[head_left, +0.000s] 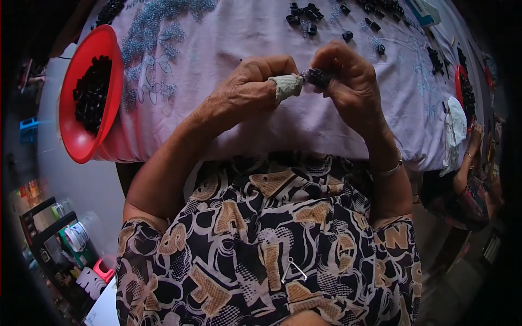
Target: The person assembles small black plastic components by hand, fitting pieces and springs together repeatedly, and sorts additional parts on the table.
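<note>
My right hand (353,87) pinches a small black plastic piece (318,79) between thumb and fingers, above the near part of the cloth-covered table. My left hand (255,81) is closed right beside that piece, its fingertips pressed together at the piece's left end. Pale cloth wrapping (286,87) covers one of the left digits. Whether a small tool or part sits in the left fingers, I cannot make out. More black pieces (311,28) like the held one lie loose on the cloth beyond my hands.
A red bowl (103,41) with many black pieces (93,98) stands at the table's left edge. Pink patterned cloth (217,32) covers the table. At the right are a white cloth (454,127), another red container (460,81) and another person's arm (465,171).
</note>
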`<state>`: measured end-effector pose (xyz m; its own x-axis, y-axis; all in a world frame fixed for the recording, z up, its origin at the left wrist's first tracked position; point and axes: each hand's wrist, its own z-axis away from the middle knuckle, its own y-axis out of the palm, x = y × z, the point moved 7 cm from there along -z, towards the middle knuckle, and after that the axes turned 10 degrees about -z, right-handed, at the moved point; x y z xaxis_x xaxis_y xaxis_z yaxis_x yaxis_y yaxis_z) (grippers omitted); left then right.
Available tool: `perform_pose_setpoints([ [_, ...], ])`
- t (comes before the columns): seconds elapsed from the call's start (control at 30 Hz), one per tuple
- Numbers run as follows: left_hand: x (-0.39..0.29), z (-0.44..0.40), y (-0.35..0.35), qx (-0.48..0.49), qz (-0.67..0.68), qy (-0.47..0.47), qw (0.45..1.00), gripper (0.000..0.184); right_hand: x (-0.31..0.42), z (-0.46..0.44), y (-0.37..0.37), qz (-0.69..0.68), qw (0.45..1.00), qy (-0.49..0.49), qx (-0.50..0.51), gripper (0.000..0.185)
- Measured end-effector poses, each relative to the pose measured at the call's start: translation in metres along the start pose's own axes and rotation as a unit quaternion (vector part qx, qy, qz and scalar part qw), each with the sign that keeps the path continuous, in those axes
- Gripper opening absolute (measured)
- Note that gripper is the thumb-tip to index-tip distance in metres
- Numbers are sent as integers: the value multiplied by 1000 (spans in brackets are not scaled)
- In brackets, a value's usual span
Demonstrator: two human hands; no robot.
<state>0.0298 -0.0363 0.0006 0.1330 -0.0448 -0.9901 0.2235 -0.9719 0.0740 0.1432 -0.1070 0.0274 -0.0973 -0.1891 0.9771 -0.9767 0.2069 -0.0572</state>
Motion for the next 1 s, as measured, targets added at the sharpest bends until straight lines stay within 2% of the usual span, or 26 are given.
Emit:
perform_pose_setpoints([
  [0.03, 1, 1, 0, 3, 12, -8, 1000, 46, 6, 1, 0, 53, 997, -58, -7, 20],
  [0.13, 4, 1, -12, -38, -6, -70, 997, 51, 10, 0, 8, 25, 998, -48, 40, 22],
  [0.17, 4, 0, -15, -43, -30, -63, 997, 52, 14, 0, 8, 24, 998, -49, 40, 22],
  [0.23, 1, 1, -8, -39, -42, -66, 996, 51, 7, 1, 9, -88, 994, 54, 44, 17],
  [0.33, -1, 1, 0, -33, -57, -89, 994, 52, 0, -2, -4, -75, 996, 38, -14, 12],
  [0.43, 6, 2, -3, -38, -56, -99, 993, 52, 1, -1, 1, -54, 996, 70, 28, 7],
  [0.5, -2, -1, -9, -75, -97, -25, 992, 46, -2, 2, 5, -104, 990, 86, 49, 5],
  [0.53, -3, 0, -10, -76, -99, -27, 992, 46, -4, 2, 8, -147, 981, 103, 67, 11],
  [0.6, -10, 0, -14, -113, -142, -10, 983, 18, -6, 1, 6, -145, 981, 117, 52, 8],
  [0.7, -9, 1, -14, -117, -136, -8, 984, 15, -7, -2, 5, -83, 993, 70, 44, 7],
  [0.77, -12, 2, -11, -114, -150, 2, 982, 14, -4, 0, 6, 29, 998, 16, 44, 8],
  [0.83, -14, 1, -9, -110, -164, 13, 980, 13, -5, 1, 4, 40, 998, 15, 54, 7],
  [0.9, -10, 1, -8, -91, -174, -3, 981, 31, -1, 1, 5, 50, 996, 16, 66, 6],
  [0.97, -11, -1, -11, -109, -96, -25, 989, 29, 0, 2, 5, -183, 975, 118, 48, 5],
  [1.0, -9, 1, -10, -72, -26, -38, 996, 29, -1, 2, 5, -183, 975, 119, 48, 5],
])
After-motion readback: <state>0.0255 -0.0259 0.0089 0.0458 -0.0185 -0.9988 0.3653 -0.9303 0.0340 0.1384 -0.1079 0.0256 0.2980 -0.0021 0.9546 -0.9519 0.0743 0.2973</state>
